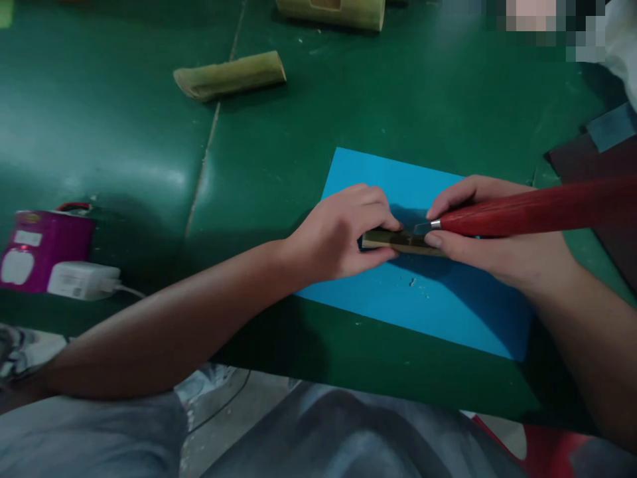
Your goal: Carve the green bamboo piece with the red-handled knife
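Note:
Over a blue sheet (368,299) on the green table, my left hand (343,232) grips a short piece of bamboo (382,239) between thumb and fingers. My right hand (502,232) is closed around a carving knife (497,211) with a long red handle and a short metal blade. The blade tip touches the top of the bamboo piece, close to my left fingertips. The right end of the piece is hidden behind my right thumb. Small shavings (412,283) lie on the sheet below.
A slant-cut bamboo tube (233,75) lies farther back, with a thicker notched bamboo section (333,12) beyond it. On the left stand a purple power box (54,242) and a white plug (84,280) with a cable. Dark flat material (604,179) lies at the right. Another person is partly visible at upper right.

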The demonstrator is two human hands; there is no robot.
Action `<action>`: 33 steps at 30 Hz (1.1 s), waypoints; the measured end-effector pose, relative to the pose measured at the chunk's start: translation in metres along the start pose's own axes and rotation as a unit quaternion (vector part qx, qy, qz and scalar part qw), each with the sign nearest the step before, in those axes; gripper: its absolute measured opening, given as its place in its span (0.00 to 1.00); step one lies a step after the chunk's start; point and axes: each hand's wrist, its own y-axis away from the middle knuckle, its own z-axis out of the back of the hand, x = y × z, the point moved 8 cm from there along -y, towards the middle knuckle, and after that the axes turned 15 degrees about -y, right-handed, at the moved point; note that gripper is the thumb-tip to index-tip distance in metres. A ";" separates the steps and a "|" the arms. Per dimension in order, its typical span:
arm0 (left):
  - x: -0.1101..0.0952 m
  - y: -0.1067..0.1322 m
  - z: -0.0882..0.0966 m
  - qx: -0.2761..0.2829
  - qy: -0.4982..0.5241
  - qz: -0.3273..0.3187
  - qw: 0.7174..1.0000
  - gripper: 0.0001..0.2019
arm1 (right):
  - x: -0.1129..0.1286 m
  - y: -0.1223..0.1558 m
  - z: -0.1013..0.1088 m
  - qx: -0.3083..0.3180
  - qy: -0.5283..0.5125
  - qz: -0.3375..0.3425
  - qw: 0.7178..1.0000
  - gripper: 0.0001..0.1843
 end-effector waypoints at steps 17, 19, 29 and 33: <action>0.001 0.001 0.000 0.011 0.007 0.010 1.000 0.09 | -0.009 0.002 0.006 0.000 0.001 -0.019 1.000 0.09; 0.001 0.000 0.000 0.015 0.008 0.013 1.000 0.09 | -0.008 0.002 0.006 -0.002 0.003 -0.020 1.000 0.08; 0.001 0.000 0.000 0.015 0.014 0.012 1.000 0.09 | -0.005 0.001 0.005 0.009 -0.036 -0.022 0.999 0.09; 0.000 0.000 0.000 0.010 0.013 0.004 1.000 0.09 | -0.004 0.001 0.004 0.008 -0.046 -0.029 0.998 0.09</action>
